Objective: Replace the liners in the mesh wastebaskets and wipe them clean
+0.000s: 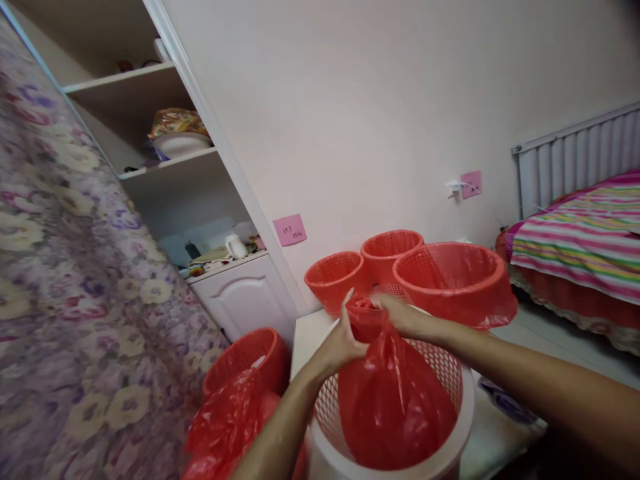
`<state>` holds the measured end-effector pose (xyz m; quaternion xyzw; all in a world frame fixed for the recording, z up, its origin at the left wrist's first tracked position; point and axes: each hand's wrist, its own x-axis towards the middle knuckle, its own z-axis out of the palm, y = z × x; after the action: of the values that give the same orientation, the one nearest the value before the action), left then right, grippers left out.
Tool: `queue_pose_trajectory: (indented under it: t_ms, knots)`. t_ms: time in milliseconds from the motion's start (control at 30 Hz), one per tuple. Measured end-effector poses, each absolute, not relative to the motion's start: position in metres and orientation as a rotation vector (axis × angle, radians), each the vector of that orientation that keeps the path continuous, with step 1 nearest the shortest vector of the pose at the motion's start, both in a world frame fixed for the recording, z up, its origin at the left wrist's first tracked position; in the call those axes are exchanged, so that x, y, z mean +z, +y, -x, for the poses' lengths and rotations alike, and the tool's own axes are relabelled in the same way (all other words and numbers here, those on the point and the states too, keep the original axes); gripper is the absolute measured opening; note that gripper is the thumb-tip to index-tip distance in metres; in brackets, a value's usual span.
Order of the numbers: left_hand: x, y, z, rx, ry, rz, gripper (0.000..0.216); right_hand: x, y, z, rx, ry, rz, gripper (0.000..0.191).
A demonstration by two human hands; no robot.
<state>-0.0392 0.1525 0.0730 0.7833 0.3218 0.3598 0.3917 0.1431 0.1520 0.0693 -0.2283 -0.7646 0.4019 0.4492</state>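
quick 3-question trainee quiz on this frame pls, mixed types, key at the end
1. True or false: both hands grip the top of the red plastic bag.
2. The bag hangs inside which basket? A) the white mesh basket B) a red basket by the wall C) the red basket on the floor
3. Fill in: the large red basket on the table is already lined with a ____.

Key:
1. True: the left hand and the right hand pinch the bag's bunched top.
2. A
3. Red bag: its film drapes over the rim.
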Motion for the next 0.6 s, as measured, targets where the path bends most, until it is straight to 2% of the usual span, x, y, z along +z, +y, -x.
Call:
queue_pose_trajectory:
  t_ms: [67, 200, 300, 333, 400, 467, 500, 533, 600]
  knots:
    - [0.068, 0.158, 0.030, 0.929, 0.802, -1.934, 0.067, 0.074, 0.150, -0.146, 1.005, -1.864, 0.543, 0.023]
    - [0.064, 0.165, 0.032, 1.008, 0.830, -1.800, 0.025, 0.081, 0.132, -0.175, 0.808, -1.777, 0.742, 0.026]
    - [0.066, 0.163, 0.039, 1.111, 0.868, -1.705, 0.017, 0.081, 0.105, -0.202, 0.710, -1.764, 0.958, 0.036]
    - [0.067, 0.162, 0.039, 1.134, 0.871, -1.676, 0.016, 0.079, 0.094, -0.207, 0.740, -1.782, 0.988, 0.046]
    - [0.070, 0.158, 0.036, 1.162, 0.859, -1.622, 0.018, 0.073, 0.076, -0.207, 0.758, -1.851, 1.029, 0.076]
    - [0.074, 0.154, 0.030, 1.176, 0.831, -1.576, 0.022, 0.066, 0.064, -0.196, 0.626, -1.964, 1.019, 0.106]
    - [0.076, 0.152, 0.026, 1.182, 0.818, -1.559, 0.024, 0.063, 0.062, -0.188, 0.527, -2.016, 0.992, 0.107]
    - [0.078, 0.150, 0.023, 1.186, 0.807, -1.545, 0.025, 0.061, 0.062, -0.180, 0.441, -2.053, 0.951, 0.094]
    - [0.081, 0.145, 0.021, 1.175, 0.788, -1.531, 0.023, 0.062, 0.069, -0.167, 0.345, -2.070, 0.883, 0.044]
